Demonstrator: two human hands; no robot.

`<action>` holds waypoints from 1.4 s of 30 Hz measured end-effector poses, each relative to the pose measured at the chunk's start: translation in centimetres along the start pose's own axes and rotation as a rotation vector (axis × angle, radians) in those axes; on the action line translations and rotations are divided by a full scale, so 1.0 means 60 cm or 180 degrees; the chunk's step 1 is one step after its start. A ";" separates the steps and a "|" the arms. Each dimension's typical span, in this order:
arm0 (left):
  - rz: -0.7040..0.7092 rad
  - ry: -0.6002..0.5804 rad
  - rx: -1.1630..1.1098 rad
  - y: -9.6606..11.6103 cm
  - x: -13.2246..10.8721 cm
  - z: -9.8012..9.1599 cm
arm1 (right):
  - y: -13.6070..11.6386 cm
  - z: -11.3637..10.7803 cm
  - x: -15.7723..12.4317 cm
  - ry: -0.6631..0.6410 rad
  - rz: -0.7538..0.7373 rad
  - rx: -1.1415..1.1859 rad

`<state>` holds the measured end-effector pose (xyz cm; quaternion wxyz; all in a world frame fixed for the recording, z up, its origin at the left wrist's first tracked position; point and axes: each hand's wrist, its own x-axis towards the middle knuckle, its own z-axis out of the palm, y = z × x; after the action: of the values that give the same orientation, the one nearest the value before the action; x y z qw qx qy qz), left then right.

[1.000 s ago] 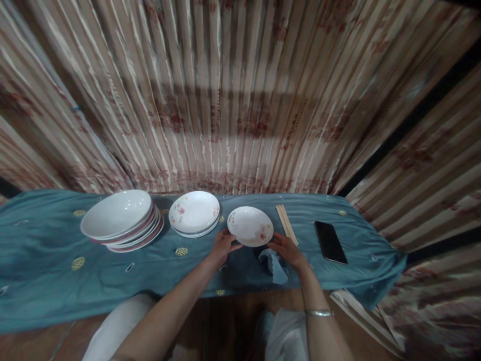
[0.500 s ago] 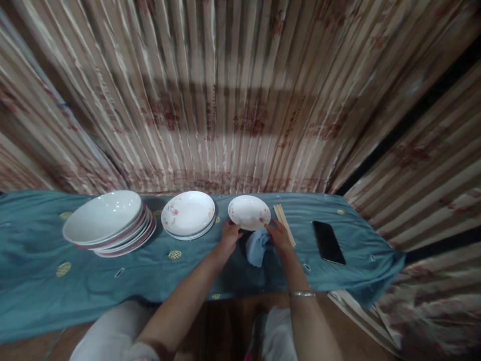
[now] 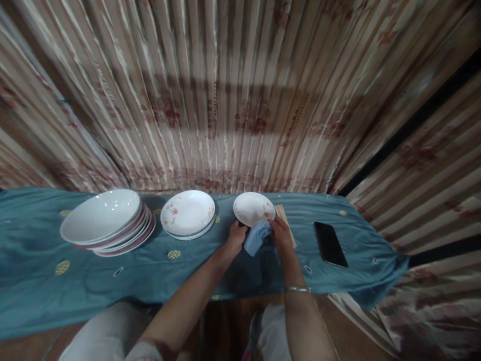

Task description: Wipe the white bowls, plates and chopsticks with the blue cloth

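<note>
A white plate (image 3: 254,208) with small flowers on its rim is held tilted a little above the cloth-covered table. My left hand (image 3: 237,235) grips its lower left edge, thumb toward the rim. In my right hand (image 3: 281,234) is a crumpled light blue cloth (image 3: 257,237), pinched at the plate's lower right edge. The cloth hangs down in front of the plate and covers part of its near rim. The fingers under the plate are hidden.
To the left stands a short stack of flowered plates (image 3: 188,213), and beyond it a taller stack of large white bowls (image 3: 103,215). Chopsticks (image 3: 286,225) lie just right of my right hand. A black phone (image 3: 330,244) lies farther right on the blue-green tablecloth (image 3: 150,281). Curtains hang behind.
The plate has shifted slightly right and up, with my left hand following. My right hand has brought the blue cloth up and left against the plate's near rim.
</note>
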<state>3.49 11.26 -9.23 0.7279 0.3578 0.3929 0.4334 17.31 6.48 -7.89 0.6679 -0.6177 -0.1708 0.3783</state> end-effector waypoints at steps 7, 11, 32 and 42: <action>-0.0119 -0.0031 0.0089 0.023 -0.028 -0.010 | -0.001 -0.012 -0.006 0.0261 -0.0251 -0.0070; -0.0110 0.0036 0.0083 0.037 -0.068 -0.024 | -0.009 -0.005 -0.031 0.0273 -0.0532 -0.0151; 0.0236 -0.0096 -0.0399 0.175 -0.194 -0.141 | -0.019 0.130 -0.146 -0.1499 -0.0191 -0.0571; 0.0240 -0.0049 -0.0414 0.150 -0.191 -0.166 | 0.003 0.175 -0.169 -0.2357 -0.0056 -0.0563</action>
<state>-12.08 5.92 -2.78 0.7358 0.3276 0.3446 0.4823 3.30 6.54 -3.77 0.5083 -0.4930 -0.4378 0.5540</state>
